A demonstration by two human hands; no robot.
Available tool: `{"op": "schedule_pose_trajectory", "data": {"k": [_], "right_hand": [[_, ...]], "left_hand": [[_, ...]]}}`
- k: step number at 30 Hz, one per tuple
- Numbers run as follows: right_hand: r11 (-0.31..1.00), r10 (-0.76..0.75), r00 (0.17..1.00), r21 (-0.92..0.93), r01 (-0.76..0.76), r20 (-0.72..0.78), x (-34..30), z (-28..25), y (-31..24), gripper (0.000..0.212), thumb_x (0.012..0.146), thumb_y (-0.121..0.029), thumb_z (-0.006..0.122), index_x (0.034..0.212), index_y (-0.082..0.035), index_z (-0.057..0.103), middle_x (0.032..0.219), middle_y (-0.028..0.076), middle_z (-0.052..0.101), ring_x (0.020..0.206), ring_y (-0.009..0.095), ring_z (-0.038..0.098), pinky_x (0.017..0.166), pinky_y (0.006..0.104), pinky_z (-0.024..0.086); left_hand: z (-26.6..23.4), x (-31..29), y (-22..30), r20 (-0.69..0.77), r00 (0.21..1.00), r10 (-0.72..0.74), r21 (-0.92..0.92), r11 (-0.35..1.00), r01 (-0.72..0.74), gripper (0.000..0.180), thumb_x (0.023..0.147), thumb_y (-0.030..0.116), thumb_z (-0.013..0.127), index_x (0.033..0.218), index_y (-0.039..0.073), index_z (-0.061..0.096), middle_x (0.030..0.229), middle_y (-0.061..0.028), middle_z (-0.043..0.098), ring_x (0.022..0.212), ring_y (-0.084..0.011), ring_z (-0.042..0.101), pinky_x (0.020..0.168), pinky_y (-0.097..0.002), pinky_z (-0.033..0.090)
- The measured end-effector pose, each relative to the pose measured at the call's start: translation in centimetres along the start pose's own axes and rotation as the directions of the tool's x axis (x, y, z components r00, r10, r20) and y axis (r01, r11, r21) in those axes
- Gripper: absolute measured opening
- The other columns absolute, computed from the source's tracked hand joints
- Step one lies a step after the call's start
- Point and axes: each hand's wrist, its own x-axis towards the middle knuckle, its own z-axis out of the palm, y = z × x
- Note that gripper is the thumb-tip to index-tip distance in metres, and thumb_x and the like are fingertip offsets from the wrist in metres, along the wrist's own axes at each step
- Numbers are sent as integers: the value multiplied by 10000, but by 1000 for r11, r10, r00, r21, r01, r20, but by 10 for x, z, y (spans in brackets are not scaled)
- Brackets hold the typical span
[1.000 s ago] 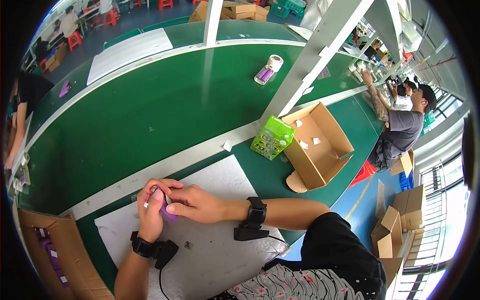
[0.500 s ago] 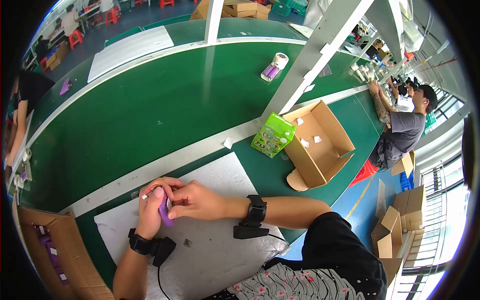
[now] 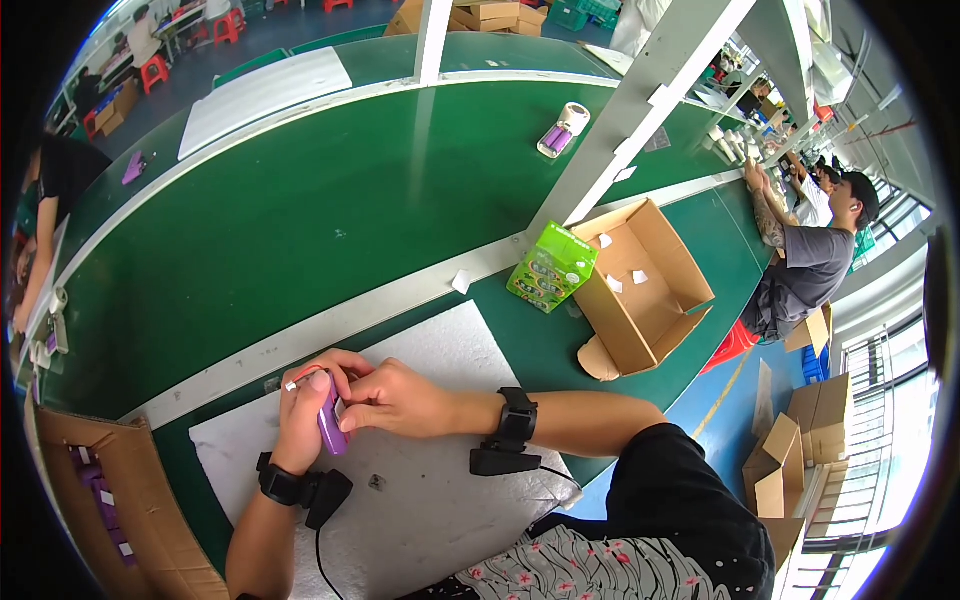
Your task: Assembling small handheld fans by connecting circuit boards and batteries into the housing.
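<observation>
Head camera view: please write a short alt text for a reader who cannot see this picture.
A person's left hand and right hand together hold a small purple cylinder above a white foam mat on a long green worktable. To the right stand a green package and an open cardboard box.

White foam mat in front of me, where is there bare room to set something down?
The white foam mat is bare right of the hands, up to the green packet. It is crowded where the left hand and right hand hold the purple piece.
</observation>
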Motion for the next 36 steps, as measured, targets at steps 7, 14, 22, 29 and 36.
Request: {"op": "schedule_pose_trajectory", "data": {"k": [7, 14, 22, 29, 36], "right_hand": [[999, 43, 999, -28, -42, 16, 1, -1, -4, 313, 917, -316, 607, 777, -42, 663, 687, 70, 672, 659, 229, 657, 645, 339, 516], [997, 69, 997, 13, -70, 29, 1, 1, -4, 329, 933, -318, 583, 769, -44, 662, 685, 63, 674, 661, 226, 656, 641, 342, 512], [996, 91, 995, -17, -91, 33, 1, 1, -3, 334, 946, -302, 558, 755, -46, 655, 668, 59, 670, 650, 230, 651, 642, 348, 508], [998, 69, 998, -10, -69, 6, -2, 3, -3, 340, 950, -304, 548, 765, -38, 650, 660, 72, 665, 640, 231, 652, 633, 351, 509], [994, 87, 996, -75, -85, 23, -1, -6, -10, 286, 951, -276, 560, 832, -40, 669, 655, 48, 640, 592, 134, 603, 553, 291, 463]], "left_hand": [[0, 0, 2, 8, 999, -34, -36, 999, 34, 475, 916, 420, 487, 707, -6, 509, 971, -201, 607, 766, -226, 595, 599, -313, 508], [-2, -1, 1, 19, 999, -29, -44, 999, 30, 490, 920, 442, 472, 718, -4, 493, 977, -203, 592, 707, -226, 603, 511, -310, 502], [-1, 0, 2, 17, 1000, -25, -46, 999, 26, 498, 929, 456, 445, 733, 0, 490, 981, -202, 590, 675, -226, 603, 492, -311, 491], [-1, 0, -2, -2, 1000, -10, -25, 1000, 10, 465, 930, 424, 446, 737, 5, 502, 978, -194, 604, 732, -223, 601, 555, -307, 499], [0, 0, 0, -86, 996, 0, 10, 1000, 1, 370, 944, 336, 478, 832, 1, 589, 860, -115, 634, 666, -145, 587, 537, -257, 461]]}}
